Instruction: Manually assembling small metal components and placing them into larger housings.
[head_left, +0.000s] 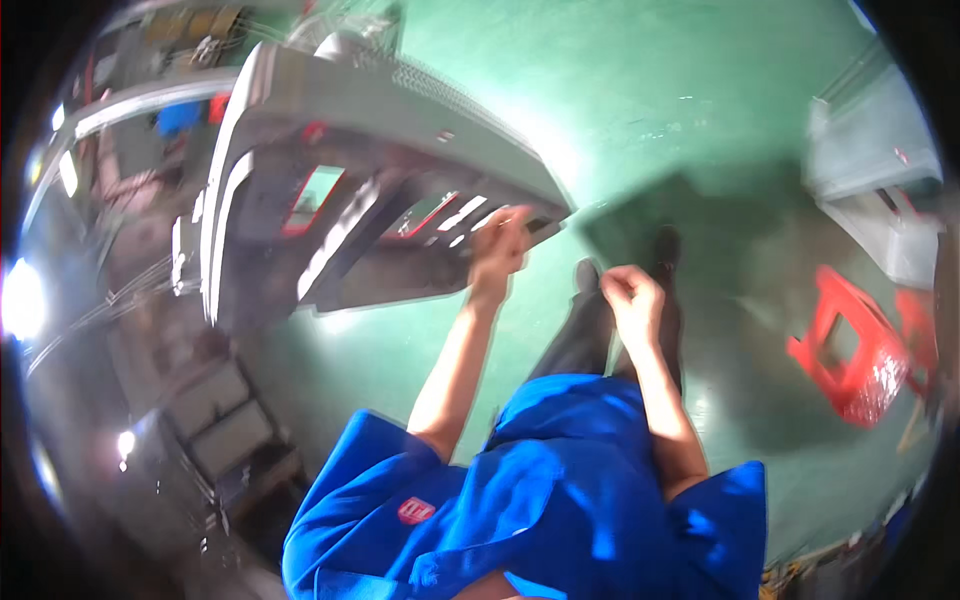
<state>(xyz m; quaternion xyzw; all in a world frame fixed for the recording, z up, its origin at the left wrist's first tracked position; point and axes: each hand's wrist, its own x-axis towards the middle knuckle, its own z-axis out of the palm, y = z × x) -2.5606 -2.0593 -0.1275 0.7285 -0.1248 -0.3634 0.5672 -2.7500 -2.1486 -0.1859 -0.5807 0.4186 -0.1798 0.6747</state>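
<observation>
A large grey housing panel (390,95) stands at the upper left, tilted, with rectangular openings edged in red and a dark inner face. Close to its right lower corner is my left hand (503,240), raised and smeared by motion. I cannot tell whether it touches the panel or how its fingers are set. My right hand (633,297) is held in front of my body, apart from the panel, with its fingers curled together. What it holds, if anything, is too small to make out.
On the right are a red plastic stool (850,350) and a pale grey box-shaped unit (880,170). Grey racks or boxes (225,415) stand at the lower left. Blurred equipment with a blue item (180,118) lies behind the panel. The floor (640,70) is green.
</observation>
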